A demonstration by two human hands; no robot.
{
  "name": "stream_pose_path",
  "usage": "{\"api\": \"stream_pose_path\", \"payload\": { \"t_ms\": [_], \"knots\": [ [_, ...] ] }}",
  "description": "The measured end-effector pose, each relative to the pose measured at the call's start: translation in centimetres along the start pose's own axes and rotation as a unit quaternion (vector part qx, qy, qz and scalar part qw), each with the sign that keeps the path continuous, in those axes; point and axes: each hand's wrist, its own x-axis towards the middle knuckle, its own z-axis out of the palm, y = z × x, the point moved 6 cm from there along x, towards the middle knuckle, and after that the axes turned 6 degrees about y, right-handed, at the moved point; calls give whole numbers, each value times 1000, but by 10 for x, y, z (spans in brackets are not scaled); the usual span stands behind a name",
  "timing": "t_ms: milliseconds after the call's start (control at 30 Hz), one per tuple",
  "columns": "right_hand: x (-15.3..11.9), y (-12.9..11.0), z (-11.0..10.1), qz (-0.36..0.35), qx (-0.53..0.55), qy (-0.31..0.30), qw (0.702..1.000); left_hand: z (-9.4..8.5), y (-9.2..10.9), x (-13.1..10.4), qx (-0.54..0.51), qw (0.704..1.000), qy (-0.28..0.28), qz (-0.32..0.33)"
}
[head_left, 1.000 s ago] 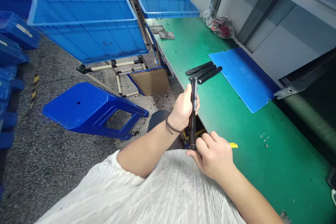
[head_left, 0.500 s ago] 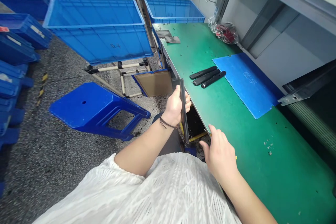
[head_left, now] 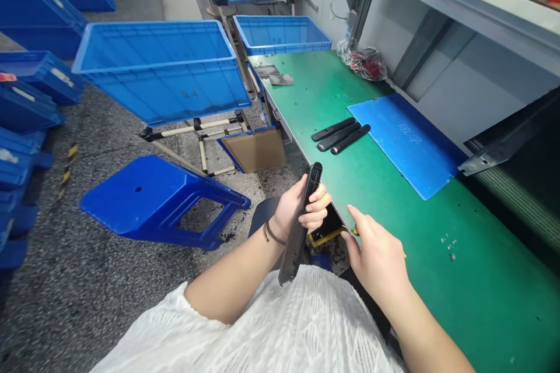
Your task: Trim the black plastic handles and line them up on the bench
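"One long green counter (head_left: 455,280) fills the right side of the head view. What else is big in there?"

"Couple of blue plastic crates. Bigger crate (head_left: 161,93) sits on a tube-frame rack (head_left: 203,157) left of the counter, smaller crate (head_left: 286,46) is just past the counter's far end. Then a blue plastic stool (head_left: 126,198), nearer the person."

"And on the counter itself?"

"Blue sheet (head_left: 406,143) with handwriting on it, lying flat toward the back. Clear bag (head_left: 370,64) with something red inside, up by the wall. Three black strips (head_left: 339,135) side by side at a slant, right near the sheet's corner."

"ok so what about the hands?"

"Left hand (head_left: 291,210) has its grip clamped around the middle of a fourth black strip (head_left: 293,253). It's tilted, held in the air between the person's body and the counter edge, far end up by that edge."

"Right hand (head_left: 378,253)?"

"At the edge, thumb and index finger apart. Tiny yellow bits of some object (head_left: 356,232) poke out on both sides of it, but honestly can't tell whether the grip is closed on that."
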Motion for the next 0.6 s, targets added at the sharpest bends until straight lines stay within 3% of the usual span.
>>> {"api": "stream_pose_path", "payload": {
  "t_ms": [100,167,300,433,600],
  "knots": [
    [15,-7,-23,-16,114,100,988,4,-16,0,31,999,-26,-11],
    [26,-12,-29,-12,170,132,976,5,-29,1,57,998,-32,-25],
    [42,-19,-23,14,254,138,957,-4,-47,1,120,992,13,-26],
    [39,-16,-19,31,326,141,934,-12,-45,-2,167,986,16,-14],
    [34,17,0,113,144,118,976,-25,-23,-11,149,989,-5,2]
  ]
}}
